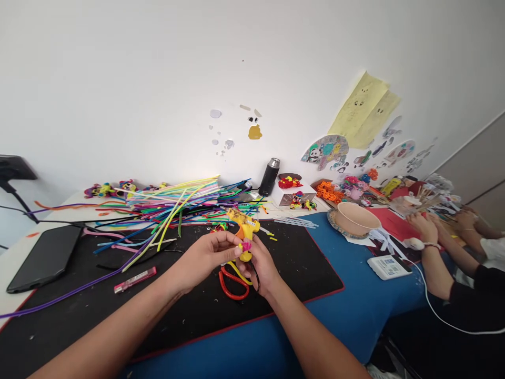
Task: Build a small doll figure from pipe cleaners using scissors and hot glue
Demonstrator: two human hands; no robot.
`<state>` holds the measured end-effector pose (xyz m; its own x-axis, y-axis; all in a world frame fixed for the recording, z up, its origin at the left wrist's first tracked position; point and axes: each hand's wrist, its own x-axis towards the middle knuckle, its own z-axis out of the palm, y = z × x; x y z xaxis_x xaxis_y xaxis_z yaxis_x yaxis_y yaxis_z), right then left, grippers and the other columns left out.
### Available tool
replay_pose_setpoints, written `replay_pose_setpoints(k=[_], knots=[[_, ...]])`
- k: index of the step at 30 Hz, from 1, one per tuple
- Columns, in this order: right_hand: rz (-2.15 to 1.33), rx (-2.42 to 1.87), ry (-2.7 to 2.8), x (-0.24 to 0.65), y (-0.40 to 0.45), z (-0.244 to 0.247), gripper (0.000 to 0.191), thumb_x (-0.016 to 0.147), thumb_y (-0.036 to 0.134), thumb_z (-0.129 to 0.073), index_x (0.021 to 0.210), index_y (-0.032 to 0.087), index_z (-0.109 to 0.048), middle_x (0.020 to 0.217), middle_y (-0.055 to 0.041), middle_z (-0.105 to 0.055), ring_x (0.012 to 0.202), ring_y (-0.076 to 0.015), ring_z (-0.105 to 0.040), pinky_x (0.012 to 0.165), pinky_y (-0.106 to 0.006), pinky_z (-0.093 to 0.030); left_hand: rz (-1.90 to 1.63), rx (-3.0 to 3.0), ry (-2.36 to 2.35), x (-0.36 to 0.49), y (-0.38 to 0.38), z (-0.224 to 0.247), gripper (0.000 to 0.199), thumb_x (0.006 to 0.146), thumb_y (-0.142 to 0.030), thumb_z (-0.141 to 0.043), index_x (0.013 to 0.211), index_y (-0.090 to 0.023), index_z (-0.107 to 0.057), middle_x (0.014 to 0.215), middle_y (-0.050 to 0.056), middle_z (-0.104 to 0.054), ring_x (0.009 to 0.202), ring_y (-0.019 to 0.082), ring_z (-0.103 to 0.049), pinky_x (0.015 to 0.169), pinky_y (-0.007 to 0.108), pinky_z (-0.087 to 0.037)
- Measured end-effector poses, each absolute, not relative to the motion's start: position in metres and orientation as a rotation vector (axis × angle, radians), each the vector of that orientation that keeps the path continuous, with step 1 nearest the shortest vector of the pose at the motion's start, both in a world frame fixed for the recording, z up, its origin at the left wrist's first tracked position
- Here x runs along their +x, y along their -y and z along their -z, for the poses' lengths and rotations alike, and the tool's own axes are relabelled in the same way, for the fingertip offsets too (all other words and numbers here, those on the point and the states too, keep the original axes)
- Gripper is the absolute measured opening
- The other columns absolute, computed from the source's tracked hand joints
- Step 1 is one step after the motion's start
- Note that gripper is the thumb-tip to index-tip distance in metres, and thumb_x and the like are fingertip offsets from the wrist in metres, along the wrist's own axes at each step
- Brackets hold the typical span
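Between the thumb and fingers of my left hand [216,249] is a small pink fuzzy piece [246,246], apparently bent pipe cleaner. My right hand [263,265] is closed around a yellow glue gun [248,228] with an orange trigger, its stained nozzle end pointing up and away to the left. The two hands are close together, the pink piece in front of the gun's handle. Just below them a red loop [233,288] and a yellow strand lie on the black mat [189,316]. Part of the glue gun is hidden behind my fingers.
A big pile of colourful pipe cleaners [185,197] lies behind the mat. Left are a phone [44,258] and a pink cutter [135,280]. A black flask [270,178], a bowl [358,218] and a white device [389,267] stand further right, beside another person's hands [424,227].
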<state>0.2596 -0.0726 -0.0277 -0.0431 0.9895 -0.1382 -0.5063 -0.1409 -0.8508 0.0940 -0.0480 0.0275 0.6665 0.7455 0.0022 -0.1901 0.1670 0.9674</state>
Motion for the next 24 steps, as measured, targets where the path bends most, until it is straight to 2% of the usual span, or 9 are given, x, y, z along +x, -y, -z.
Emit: replay_pose_setpoints(k=[10, 16, 19, 24], knots=[[-1.641, -0.856, 0.663, 0.258, 0.054, 0.037, 0.05, 0.074, 0.049, -0.087, 0.106, 0.022, -0.062, 0.065, 0.0066, -0.062, 0.038, -0.0084, -0.049, 0.03, -0.016, -0.028, -0.61, 1.516, -0.621, 0.087, 0.049, -0.033, 0.03, 0.092, -0.048, -0.076, 0.096, -0.018, -0.073, 0.097, 0.008, -0.08, 0.096, 0.027, -0.076, 0.097, 0.043, -0.058], [-1.635, -0.867, 0.617, 0.25, 0.042, 0.038, 0.047, 0.071, 0.05, -0.087, 0.101, 0.019, -0.067, 0.063, 0.0056, -0.062, 0.04, -0.0084, -0.047, 0.033, -0.018, -0.031, -0.633, 1.548, -0.696, 0.083, 0.047, -0.041, 0.028, 0.089, -0.049, -0.078, 0.095, -0.022, -0.075, 0.099, 0.008, -0.081, 0.096, 0.028, -0.076, 0.093, 0.04, -0.059], [-1.642, -0.864, 0.709, 0.246, 0.037, 0.034, 0.045, 0.074, 0.052, -0.084, 0.099, 0.019, -0.068, 0.06, 0.0051, -0.061, 0.039, -0.009, -0.047, 0.033, -0.019, -0.028, -0.647, 1.554, -0.694, 0.074, 0.041, -0.049, 0.027, 0.089, -0.049, -0.078, 0.093, -0.023, -0.076, 0.097, 0.008, -0.081, 0.095, 0.027, -0.077, 0.093, 0.04, -0.059], [-1.623, -0.761, 0.781, 0.246, 0.021, 0.017, 0.04, 0.079, 0.051, -0.082, 0.094, 0.018, -0.065, 0.062, 0.0059, -0.059, 0.038, -0.0069, -0.045, 0.034, -0.018, -0.023, -0.921, 1.532, -0.881, 0.047, 0.021, -0.063, 0.034, 0.083, -0.055, -0.083, 0.093, -0.023, -0.077, 0.093, 0.007, -0.08, 0.09, 0.027, -0.074, 0.084, 0.037, -0.058]])
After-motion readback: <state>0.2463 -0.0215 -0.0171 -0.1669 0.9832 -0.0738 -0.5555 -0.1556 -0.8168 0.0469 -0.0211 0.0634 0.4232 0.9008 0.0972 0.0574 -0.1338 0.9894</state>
